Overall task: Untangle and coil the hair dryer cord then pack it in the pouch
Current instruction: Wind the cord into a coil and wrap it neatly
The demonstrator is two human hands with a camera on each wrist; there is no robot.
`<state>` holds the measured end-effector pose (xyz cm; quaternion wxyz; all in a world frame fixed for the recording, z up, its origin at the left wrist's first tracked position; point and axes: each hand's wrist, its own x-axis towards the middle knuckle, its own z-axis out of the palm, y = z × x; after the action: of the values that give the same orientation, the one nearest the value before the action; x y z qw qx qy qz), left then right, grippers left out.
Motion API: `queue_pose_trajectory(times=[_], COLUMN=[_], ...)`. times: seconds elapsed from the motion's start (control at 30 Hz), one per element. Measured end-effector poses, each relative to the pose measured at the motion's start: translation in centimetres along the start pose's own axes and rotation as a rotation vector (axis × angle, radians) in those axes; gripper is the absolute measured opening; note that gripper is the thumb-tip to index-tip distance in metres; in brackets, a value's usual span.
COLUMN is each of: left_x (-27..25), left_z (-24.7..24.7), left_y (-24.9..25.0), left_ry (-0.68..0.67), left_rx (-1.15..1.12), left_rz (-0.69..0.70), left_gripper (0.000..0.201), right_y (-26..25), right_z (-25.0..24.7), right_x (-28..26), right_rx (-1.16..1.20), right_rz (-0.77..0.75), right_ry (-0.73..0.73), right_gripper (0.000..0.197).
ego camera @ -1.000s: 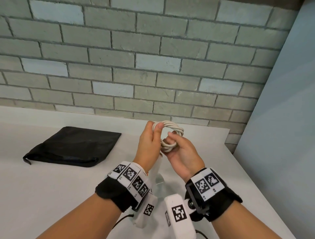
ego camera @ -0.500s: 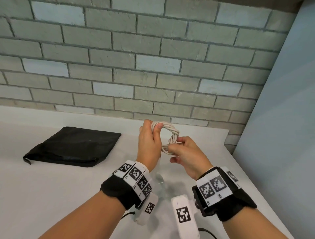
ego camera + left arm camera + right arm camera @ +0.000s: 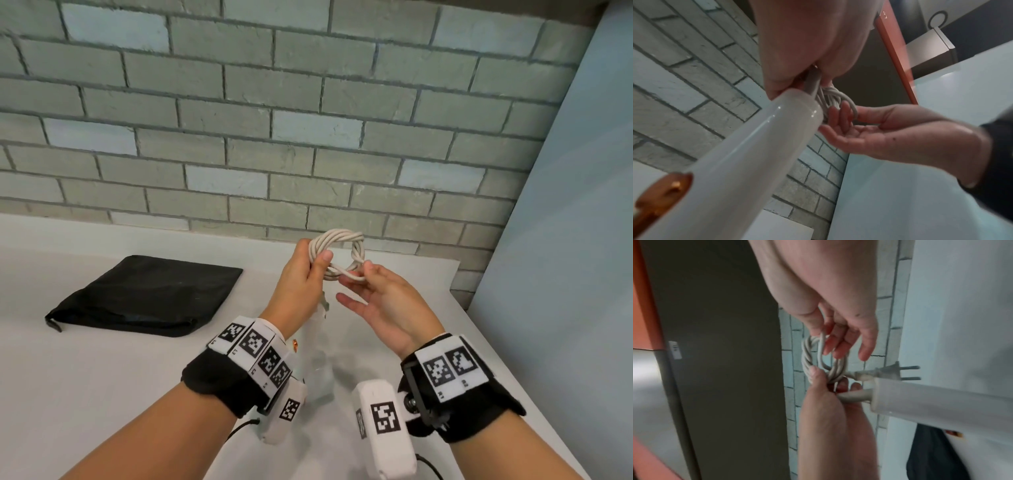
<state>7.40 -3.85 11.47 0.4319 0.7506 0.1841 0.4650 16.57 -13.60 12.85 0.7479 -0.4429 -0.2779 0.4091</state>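
My left hand (image 3: 318, 260) grips the coiled cream cord (image 3: 342, 240) in front of me, above the white table (image 3: 102, 394). Palm up with spread fingers, my right hand (image 3: 359, 277) pinches one loose loop of the cord between thumb and index finger. Below my left hand hangs the white hair dryer handle (image 3: 318, 359), its cord end held up in that hand. In the right wrist view the plug (image 3: 890, 371) sticks out beside the coil (image 3: 807, 356) and the handle (image 3: 941, 405). The black pouch (image 3: 147, 294) lies flat on the table to the left.
A grey brick wall (image 3: 274, 137) runs along the back of the table. A pale blue panel (image 3: 565, 240) closes off the right side, by the table's right edge. A copper-coloured part (image 3: 659, 191) of the dryer shows in the left wrist view.
My right hand has turned palm up and spread its fingers, keeping only one loop of cord. The coil in my left hand has risen slightly.
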Motion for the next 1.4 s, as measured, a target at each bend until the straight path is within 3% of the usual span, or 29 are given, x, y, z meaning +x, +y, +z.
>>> queue_pose_trajectory(times=[0.13,0.3,0.4,0.5,0.67,0.87,0.97,1.13,1.27,1.4], left_x=[0.2,-0.1,0.1,0.5,0.6,1.0,1.1,0.3,0.1,0.3], left_z=[0.2,0.7,0.3,-0.4,-0.5,-0.5,-0.5,-0.6,-0.7,-0.5], left_y=[0.0,0.5,0.7,0.7,0.4,0.0,-0.4,0.4,1.4,1.6], left_ry=[0.022,0.016,0.054,0.097,0.130,0.181,0.091,-0.230,-0.317,-0.277], left_rx=[-0.049,-0.095,-0.112,-0.164,-0.202,-0.372,-0.499,-0.474,-0.246,-0.090], left_rz=[-0.005,-0.053,-0.111,-0.188,-0.227,-0.330,-0.363,-0.365,-0.407,-0.388], left_gripper=[0.015,0.013,0.015,0.019,0.022,0.028,0.032,0.033,0.031,0.036], right_y=[1.5,1.0,0.2,-0.8,-0.8,0.4,1.7,2.1,1.1,0.0], right_z=[0.1,0.2,0.1,-0.5,-2.0,-2.8,-3.2,-3.8,-2.8,-1.6], right_x=[0.0,0.6,0.4,0.1,-0.9,-2.4,-1.9,0.4,1.6,2.2], right_rx=[0.199,0.276,0.123,-0.044,-0.406,-0.589,-0.852,-1.197,-1.000,-0.535], right_rz=[-0.043,-0.058,-0.013,0.035,-0.051,-0.008,-0.018,-0.098,-0.107,-0.031], right_ry=[-0.066,-0.049,-0.055,-0.175,-0.306,-0.423,-0.337,-0.166,-0.131,-0.192], right_gripper=[0.025,0.033,0.029,0.027,0.027,0.025,0.026,0.031,0.032,0.026])
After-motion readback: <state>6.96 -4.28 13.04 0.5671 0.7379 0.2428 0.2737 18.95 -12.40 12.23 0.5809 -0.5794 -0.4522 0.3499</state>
